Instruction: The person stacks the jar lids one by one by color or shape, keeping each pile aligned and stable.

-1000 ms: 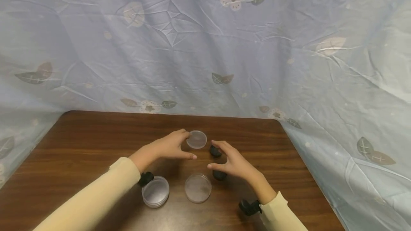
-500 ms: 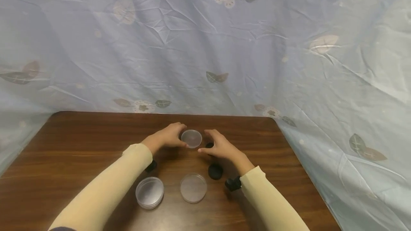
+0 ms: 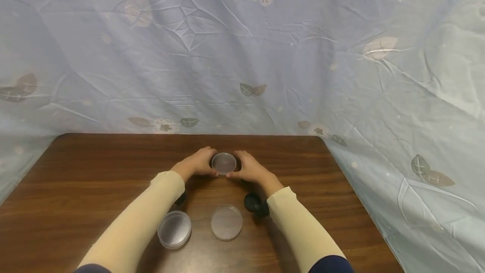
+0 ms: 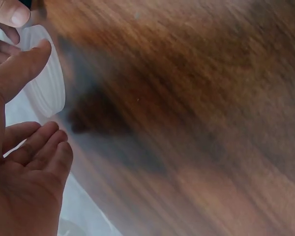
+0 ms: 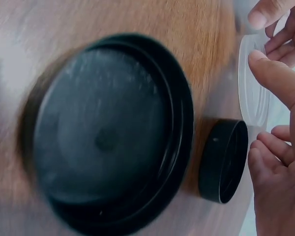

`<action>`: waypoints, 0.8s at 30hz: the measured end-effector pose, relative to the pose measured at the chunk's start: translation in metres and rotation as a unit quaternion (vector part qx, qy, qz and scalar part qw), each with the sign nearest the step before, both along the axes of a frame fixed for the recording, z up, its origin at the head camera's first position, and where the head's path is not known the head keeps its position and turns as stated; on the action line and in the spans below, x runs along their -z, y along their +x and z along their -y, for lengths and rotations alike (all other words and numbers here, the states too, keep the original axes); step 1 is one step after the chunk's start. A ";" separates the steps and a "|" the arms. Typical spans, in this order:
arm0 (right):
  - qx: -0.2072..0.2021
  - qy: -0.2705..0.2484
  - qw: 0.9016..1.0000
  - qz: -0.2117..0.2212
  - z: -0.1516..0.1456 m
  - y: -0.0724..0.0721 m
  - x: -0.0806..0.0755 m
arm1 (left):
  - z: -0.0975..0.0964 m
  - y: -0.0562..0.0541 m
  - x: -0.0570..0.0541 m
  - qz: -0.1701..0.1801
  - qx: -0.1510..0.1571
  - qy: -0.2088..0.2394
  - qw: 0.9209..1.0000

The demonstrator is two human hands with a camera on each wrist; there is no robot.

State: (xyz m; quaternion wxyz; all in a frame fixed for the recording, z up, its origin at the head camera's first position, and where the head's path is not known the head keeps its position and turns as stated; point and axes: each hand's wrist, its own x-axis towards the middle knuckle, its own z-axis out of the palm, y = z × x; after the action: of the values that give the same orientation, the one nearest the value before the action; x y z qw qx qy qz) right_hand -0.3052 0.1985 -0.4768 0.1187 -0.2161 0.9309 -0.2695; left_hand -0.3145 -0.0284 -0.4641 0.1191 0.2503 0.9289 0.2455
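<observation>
A clear round petri dish [image 3: 224, 164] stands toward the far side of the table, between both hands. My left hand [image 3: 198, 164] is spread around its left side, thumb near the front rim. Around the right side comes my right hand [image 3: 251, 169], its thumb also at the front rim. In the left wrist view, the dish [image 4: 46, 73] sits between thumb and fingers, and a gap shows above the fingertips [image 4: 59, 135]. The right wrist view shows the same dish [image 5: 253, 81] behind my thumb, the other fingers below it, loosely bent.
Nearer me are another clear dish [image 3: 226, 223] and a small stack of clear dishes [image 3: 174, 229]. A black round cap [image 3: 251, 201] lies beside my right wrist; a second black cap [image 5: 223, 162] shows in the right wrist view. A patterned curtain [image 3: 212, 75] hangs behind the brown table [image 3: 113, 159].
Both hands have moved in around the far dish, the right one leftward past the black caps. The far cap is now hidden under the right hand in the head view. The camera has shifted slightly.
</observation>
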 end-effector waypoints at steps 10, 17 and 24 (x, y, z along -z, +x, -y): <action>-0.013 -0.004 1.000 -0.013 0.010 -0.003 0.006 | -0.008 -0.003 0.007 -0.005 -0.002 -0.033 0.999; -0.010 0.004 1.000 -0.016 0.016 -0.004 0.003 | -0.008 -0.004 0.009 0.000 -0.015 -0.034 0.999; 0.002 0.019 1.000 -0.020 0.014 -0.005 0.007 | -0.013 -0.003 0.010 0.003 -0.016 -0.029 0.999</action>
State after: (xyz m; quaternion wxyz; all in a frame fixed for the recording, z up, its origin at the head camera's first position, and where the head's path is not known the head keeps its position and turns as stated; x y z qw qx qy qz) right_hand -0.3105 0.1849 -0.4843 0.1042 -0.2175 0.9384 -0.2474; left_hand -0.3172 -0.0158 -0.4737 0.1256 0.2307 0.9393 0.2209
